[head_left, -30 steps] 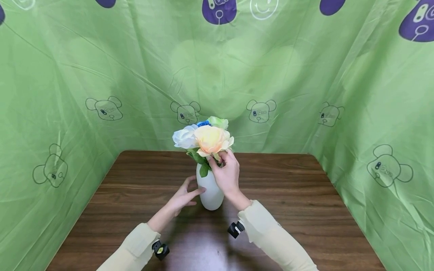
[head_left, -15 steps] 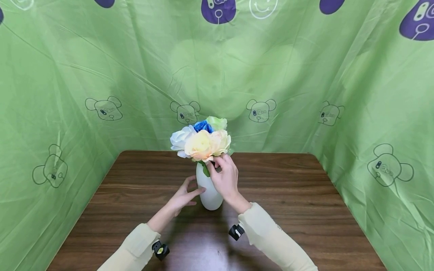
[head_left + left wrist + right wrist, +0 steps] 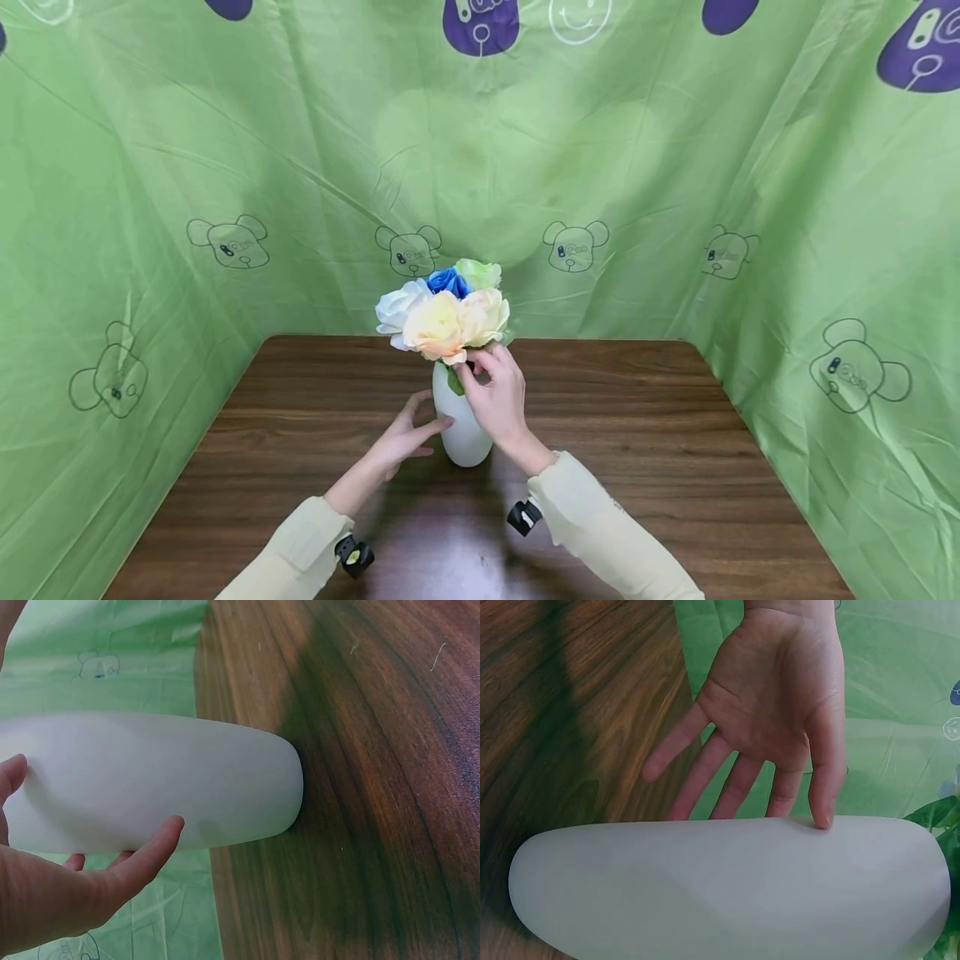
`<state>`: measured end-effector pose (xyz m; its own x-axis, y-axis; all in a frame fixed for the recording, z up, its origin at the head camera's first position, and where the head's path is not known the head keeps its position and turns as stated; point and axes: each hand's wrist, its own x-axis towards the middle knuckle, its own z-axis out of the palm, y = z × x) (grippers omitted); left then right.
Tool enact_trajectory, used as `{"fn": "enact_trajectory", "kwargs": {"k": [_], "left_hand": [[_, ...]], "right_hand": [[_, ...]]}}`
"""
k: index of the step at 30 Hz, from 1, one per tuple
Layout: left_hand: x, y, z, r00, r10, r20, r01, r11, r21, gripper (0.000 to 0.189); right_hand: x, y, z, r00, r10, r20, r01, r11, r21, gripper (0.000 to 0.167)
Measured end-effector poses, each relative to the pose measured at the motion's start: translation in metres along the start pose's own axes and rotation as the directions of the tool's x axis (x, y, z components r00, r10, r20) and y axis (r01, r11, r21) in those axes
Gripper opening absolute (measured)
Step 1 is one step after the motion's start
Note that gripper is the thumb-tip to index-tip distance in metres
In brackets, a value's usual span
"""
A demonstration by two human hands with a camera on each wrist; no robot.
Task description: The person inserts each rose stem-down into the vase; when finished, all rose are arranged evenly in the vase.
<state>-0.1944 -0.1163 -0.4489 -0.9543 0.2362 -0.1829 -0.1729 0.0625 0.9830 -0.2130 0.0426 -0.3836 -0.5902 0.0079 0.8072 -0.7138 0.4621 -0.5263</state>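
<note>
A white vase [image 3: 468,442] stands upright on the table. It holds a bunch of flowers: white [image 3: 401,308], blue [image 3: 448,282], pale green [image 3: 478,272], peach [image 3: 435,325] and cream [image 3: 486,315]. Against the vase's left side, my left hand [image 3: 405,433] rests with its thumb in front. Its fingers look straight and spread in the right wrist view, their ends hidden behind the vase. My right hand [image 3: 501,392] pinches a flower stem just under the peach and cream heads, at the vase's mouth. The pinched stem is hidden; I cannot tell which flower it belongs to.
Underneath is a dark wood-grain table [image 3: 637,467]. A green cloth [image 3: 315,192] printed with bear heads hangs behind it and on both sides. Black cameras are strapped at the left cuff [image 3: 354,557] and the right cuff [image 3: 523,517].
The peach flower has shifted left and slightly down, and the cream head beside it now shows. More of the blue flower is visible. My right hand has dipped slightly; the left has stayed put.
</note>
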Motion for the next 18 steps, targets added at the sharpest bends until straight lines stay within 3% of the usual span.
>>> {"fn": "enact_trajectory", "kwargs": {"k": [6, 11, 18], "left_hand": [[-0.002, 0.0, 0.0, 1.0, -0.009, -0.006, 0.009, 1.0, 0.009, 0.067], [0.001, -0.006, 0.0, 1.0, 0.001, -0.028, 0.0, 1.0, 0.025, 0.067], [-0.001, -0.01, 0.002, 0.999, 0.013, -0.038, -0.011, 0.999, 0.048, 0.069]], "right_hand": [[-0.002, 0.001, -0.006, 1.0, 0.019, 0.018, -0.021, 0.995, 0.094, 0.003], [-0.002, 0.006, -0.017, 0.999, 0.031, 0.034, -0.036, 0.989, 0.142, 0.007], [-0.012, 0.028, -0.038, 0.998, 0.046, 0.042, -0.049, 0.995, 0.092, 0.008]]}}
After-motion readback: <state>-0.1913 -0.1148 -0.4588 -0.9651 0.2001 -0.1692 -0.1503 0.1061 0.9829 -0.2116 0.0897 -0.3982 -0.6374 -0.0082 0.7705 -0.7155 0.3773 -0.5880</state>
